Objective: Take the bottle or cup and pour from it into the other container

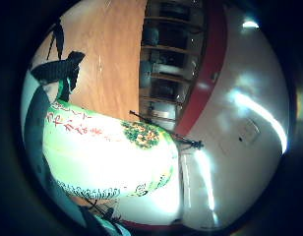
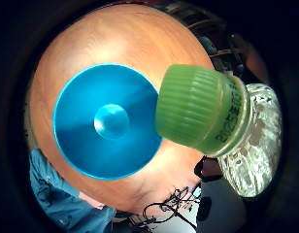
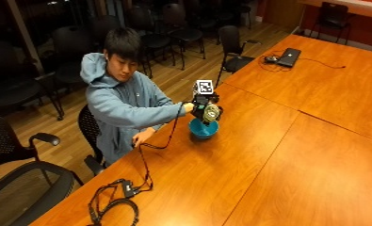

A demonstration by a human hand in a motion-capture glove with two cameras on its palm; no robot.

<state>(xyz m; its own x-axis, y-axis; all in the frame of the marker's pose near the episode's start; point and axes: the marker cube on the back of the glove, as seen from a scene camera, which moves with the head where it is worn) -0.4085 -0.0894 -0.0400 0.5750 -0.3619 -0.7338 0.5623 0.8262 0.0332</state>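
Note:
A blue bowl (image 3: 204, 128) stands on the wooden table (image 3: 279, 160) in front of the seated person. My gloved right hand (image 3: 201, 107) holds a clear bottle (image 3: 211, 112) with a green label just above the bowl, tipped over toward it. The thumb side palm view shows the bottle's green cap (image 2: 195, 109) on its neck, hanging beside the blue bowl (image 2: 108, 121). The bottle's green and white label (image 1: 105, 152) fills much of the little finger side palm view. The bare left hand (image 3: 140, 137) rests on the table near the edge.
A black cable (image 3: 141, 165) runs from the hand across the table to a coil (image 3: 113, 207) at the near corner. A laptop (image 3: 289, 56) lies at the far end. Office chairs (image 3: 22, 160) stand around the table's left side.

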